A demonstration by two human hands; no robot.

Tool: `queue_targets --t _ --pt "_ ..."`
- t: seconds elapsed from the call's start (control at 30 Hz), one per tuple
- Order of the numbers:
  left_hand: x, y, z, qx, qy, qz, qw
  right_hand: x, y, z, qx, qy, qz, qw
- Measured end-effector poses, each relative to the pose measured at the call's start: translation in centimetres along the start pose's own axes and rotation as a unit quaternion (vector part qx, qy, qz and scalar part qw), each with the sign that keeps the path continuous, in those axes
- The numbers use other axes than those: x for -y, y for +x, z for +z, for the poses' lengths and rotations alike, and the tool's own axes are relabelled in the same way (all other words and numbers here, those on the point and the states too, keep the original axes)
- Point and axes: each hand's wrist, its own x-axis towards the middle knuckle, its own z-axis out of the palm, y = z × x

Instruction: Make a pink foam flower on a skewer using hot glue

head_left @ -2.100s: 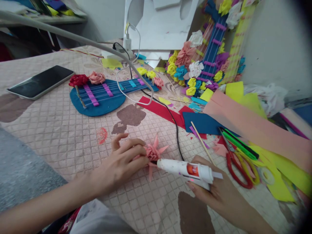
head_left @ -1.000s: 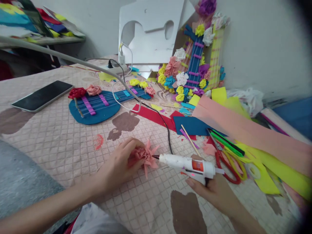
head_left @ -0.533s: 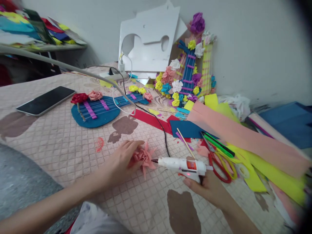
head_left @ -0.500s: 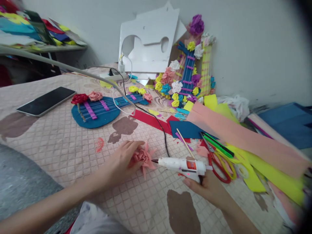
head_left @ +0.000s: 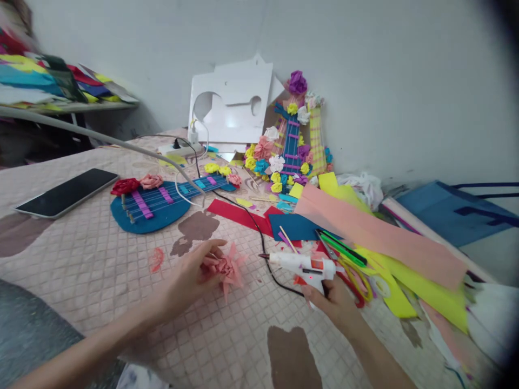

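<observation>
My left hand [head_left: 201, 270] is closed on a pink paper flower [head_left: 227, 268], thumb and fingers pressing its left side just over the quilted cloth. Pointed petals stick out on the flower's right. In my right hand [head_left: 330, 297] is a white hot glue gun [head_left: 300, 265], gripped by its handle, with a small red light showing. Its dark nozzle points left at the flower, with a gap between them. Beyond my hands lies a blue guitar shape [head_left: 162, 216] with strings, purple strips and paper flowers on it.
A black cable [head_left: 259, 227] crosses the cloth behind the glue gun. Scissors [head_left: 359, 278], a green cutter [head_left: 344, 249] and pink paper [head_left: 373, 232] lie on the right. A phone [head_left: 68, 192] is far left. Flower-covered guitar shapes [head_left: 292, 146] lean on the wall by a white board [head_left: 243, 127].
The glue gun has drawn back to the right, so its nozzle is apart from the flower. My left hand still holds the flower. The camera view has tilted upward.
</observation>
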Motion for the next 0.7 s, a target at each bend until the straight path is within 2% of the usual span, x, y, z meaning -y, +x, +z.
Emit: queue_targets --t 0.17,0.27,0.37,0.53,0.6,0.7 --pt "0.7 1.2 -2.3 -0.009 -0.063 -0.022 0.998 0.8 3.7 -0.3 -0.086 -0.026 0.028 0.996" --pt "1.1 2.0 -3.2 -0.014 -0.079 -0.024 0.996 0.8 7.8 0.1 -0.118 -0.066 0.001 0.991" --pt "1.3 2.5 -3.4 -0.017 -0.087 -0.028 0.996 0.6 12.8 1.0 -0.117 -0.117 -0.026 0.986" --pt "1.3 3.1 -3.5 -0.037 -0.077 -0.011 0.996 -0.1 20.9 3.6 -0.139 -0.173 -0.026 0.975" --pt "1.1 3.3 -3.6 -0.042 -0.079 -0.003 0.996 -0.5 22.8 5.1 -0.158 -0.192 -0.024 0.968" --pt "1.0 3.5 -3.8 -0.048 -0.079 0.005 0.996 -1.3 24.2 7.4 -0.148 -0.215 -0.017 0.965"
